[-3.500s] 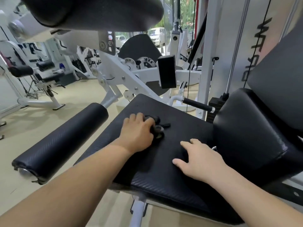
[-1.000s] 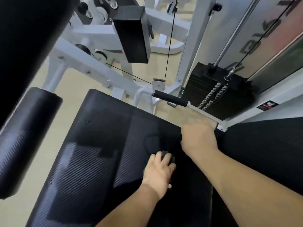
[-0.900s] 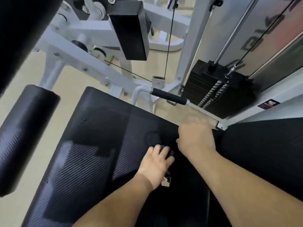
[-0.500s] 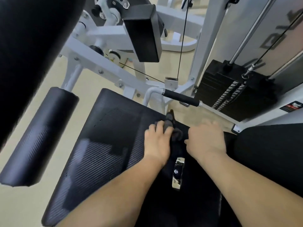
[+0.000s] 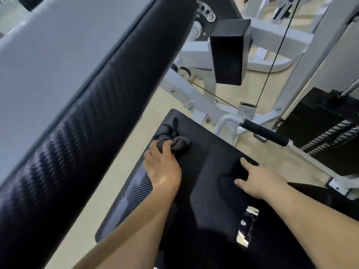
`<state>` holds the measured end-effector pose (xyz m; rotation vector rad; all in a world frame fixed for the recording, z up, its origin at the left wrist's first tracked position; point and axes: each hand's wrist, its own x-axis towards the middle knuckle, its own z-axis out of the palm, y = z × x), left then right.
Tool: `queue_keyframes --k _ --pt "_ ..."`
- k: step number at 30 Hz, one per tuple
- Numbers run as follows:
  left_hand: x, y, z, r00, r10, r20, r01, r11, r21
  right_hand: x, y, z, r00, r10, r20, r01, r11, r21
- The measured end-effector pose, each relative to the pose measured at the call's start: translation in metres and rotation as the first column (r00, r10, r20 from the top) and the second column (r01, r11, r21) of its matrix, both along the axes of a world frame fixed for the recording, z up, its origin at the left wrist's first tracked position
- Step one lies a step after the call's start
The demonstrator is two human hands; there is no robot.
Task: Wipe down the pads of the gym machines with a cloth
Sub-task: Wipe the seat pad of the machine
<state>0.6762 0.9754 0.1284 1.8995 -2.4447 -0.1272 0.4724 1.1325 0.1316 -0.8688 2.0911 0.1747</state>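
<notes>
Fingers (image 5: 155,150) around one cloth (image 5: 171,139)

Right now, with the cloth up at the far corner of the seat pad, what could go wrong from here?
1. The left hand grips the crumpled dark grey cloth at the far left corner of the black textured seat pad; one more push could run it off the edge.
2. The bunched cloth touches little surface, so strips may go unwiped.
3. The right hand rests flat on the pad, so the patch beneath it might be missed.
</notes>
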Motion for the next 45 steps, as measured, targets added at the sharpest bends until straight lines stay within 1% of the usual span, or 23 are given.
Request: queue_keyframes --k 3,5,6,8,10,11,15,17,19,21,22,23,25,28,30,33,34,37,38,40,42,43,45 --pt "0.043 0.062 -0.018 0.995 -0.030 -0.094 0.027 0.999 -0.032 0.009 -0.002 -0.016 0.992 0.106 0.063 -0.112 0.990 0.091" --pt "0.060 0.108 -0.029 0.987 -0.152 -0.052 0.154 0.988 0.031 0.011 -0.003 -0.020 0.988 0.140 0.067 -0.148 0.981 0.126" --pt "0.063 0.122 -0.033 0.960 -0.281 -0.012 0.281 0.957 0.065 0.010 -0.006 -0.021 0.985 0.151 0.078 -0.161 0.976 0.147" --pt "0.053 0.124 -0.035 0.843 -0.536 0.048 0.527 0.839 0.134 0.006 -0.010 -0.022 0.981 0.157 0.110 -0.174 0.969 0.174" --pt "0.029 0.099 -0.032 0.767 -0.635 0.089 0.618 0.769 0.162 0.000 -0.012 -0.027 0.983 0.158 0.094 -0.170 0.976 0.137" --pt "0.012 0.084 -0.029 0.765 -0.636 0.095 0.621 0.769 0.147 -0.005 -0.012 -0.029 0.984 0.160 0.072 -0.167 0.980 0.109" --pt "-0.049 0.008 -0.012 0.872 -0.482 0.081 0.480 0.876 0.040 -0.014 -0.013 -0.029 0.992 0.123 0.034 -0.125 0.991 0.056" --pt "-0.063 -0.036 0.002 0.954 -0.294 0.051 0.294 0.956 0.004 -0.015 -0.017 -0.029 0.988 0.146 0.050 -0.150 0.985 0.090" --pt "-0.053 -0.061 0.010 0.999 -0.041 0.008 0.041 0.999 0.004 -0.012 -0.019 -0.030 0.975 0.210 0.066 -0.218 0.964 0.151" --pt "-0.029 -0.055 0.008 0.967 0.241 -0.084 -0.241 0.970 0.017 -0.010 -0.020 -0.030 0.967 0.236 0.091 -0.250 0.948 0.197" --pt "-0.017 -0.040 0.003 0.943 0.310 -0.124 -0.312 0.950 0.004 -0.009 -0.020 -0.029 0.967 0.235 0.102 -0.252 0.944 0.213" --pt "-0.007 -0.019 -0.003 0.947 0.296 -0.126 -0.302 0.953 -0.032 -0.010 -0.021 -0.025 0.967 0.229 0.114 -0.249 0.942 0.227" --pt "0.009 0.029 -0.015 0.990 0.140 -0.033 -0.141 0.989 -0.042 -0.011 -0.022 -0.016 0.966 0.220 0.138 -0.248 0.938 0.241" --pt "0.005 0.065 -0.029 0.999 -0.037 0.032 0.037 0.999 0.025 -0.008 -0.018 -0.005 0.965 0.233 0.122 -0.255 0.940 0.226" --pt "-0.018 0.050 -0.029 0.997 -0.064 0.044 0.063 0.998 0.003 -0.005 -0.016 -0.002 0.968 0.228 0.106 -0.246 0.947 0.205" --pt "-0.073 0.007 -0.019 0.980 -0.187 0.062 0.185 0.982 0.034 -0.010 -0.011 0.005 0.978 0.172 0.119 -0.190 0.969 0.161" --pt "-0.093 -0.003 -0.016 0.969 -0.234 0.077 0.232 0.972 0.032 -0.014 -0.008 0.009 0.983 0.164 0.088 -0.176 0.972 0.154" --pt "-0.146 -0.006 -0.016 0.877 -0.430 0.215 0.423 0.903 0.081 -0.031 0.002 0.018 0.979 0.148 -0.143 -0.120 0.975 0.184" --pt "-0.157 -0.001 -0.019 0.833 -0.489 0.260 0.474 0.872 0.121 -0.033 0.005 0.022 0.973 0.135 -0.187 -0.088 0.967 0.240" --pt "-0.167 0.010 -0.019 0.779 -0.547 0.305 0.519 0.837 0.175 -0.035 0.007 0.030 0.960 0.190 -0.204 -0.108 0.929 0.355" --pt "-0.169 0.027 -0.023 0.730 -0.625 0.277 0.583 0.781 0.225 -0.040 0.007 0.039 0.958 0.225 -0.176 -0.139 0.906 0.400" --pt "-0.165 0.042 -0.028 0.693 -0.679 0.241 0.629 0.733 0.258 -0.043 0.007 0.042 0.967 0.202 -0.156 -0.128 0.913 0.388" --pt "-0.168 0.075 -0.037 0.586 -0.800 0.132 0.734 0.592 0.334 -0.051 0.012 0.047 0.983 0.112 -0.149 -0.058 0.943 0.327"
